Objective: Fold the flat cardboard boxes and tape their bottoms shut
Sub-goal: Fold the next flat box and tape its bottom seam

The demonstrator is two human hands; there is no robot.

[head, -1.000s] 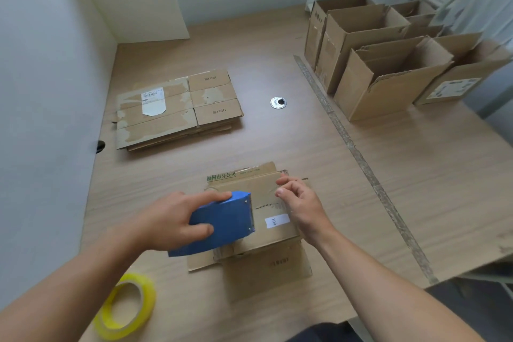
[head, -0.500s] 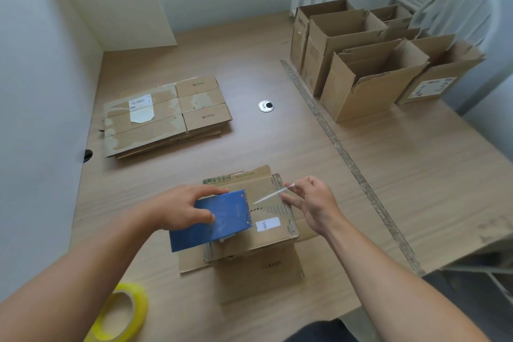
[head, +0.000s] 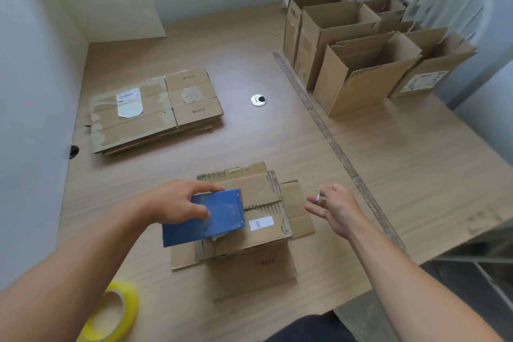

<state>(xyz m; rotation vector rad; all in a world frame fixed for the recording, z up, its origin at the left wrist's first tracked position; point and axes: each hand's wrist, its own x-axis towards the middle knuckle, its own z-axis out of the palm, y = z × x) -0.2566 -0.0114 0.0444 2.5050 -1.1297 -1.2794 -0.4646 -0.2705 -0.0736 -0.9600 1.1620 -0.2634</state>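
Note:
A cardboard box [head: 261, 194] stands bottom-up on the table in front of me, its bottom flaps folded shut and a white "100" label [head: 261, 223] on top. My left hand [head: 177, 203] grips a blue tape dispenser [head: 213, 216] that rests on the left part of those flaps. My right hand [head: 336, 211] hovers just right of the box with fingers loosely spread, touching no cardboard. A small pale scrap of tape [head: 318, 195] shows at its fingertips.
A stack of flat boxes [head: 155, 111] lies at the back left. Several folded open boxes [head: 358, 64] stand at the back right, with a white chair [head: 455, 0] behind them. A yellow tape roll [head: 111, 314] lies near left. A metal grommet [head: 259, 100] sits mid-table.
My right hand pulled a strip of tape away from the dispenser, then moved right, off the box. My left hand and the dispenser stayed on the box.

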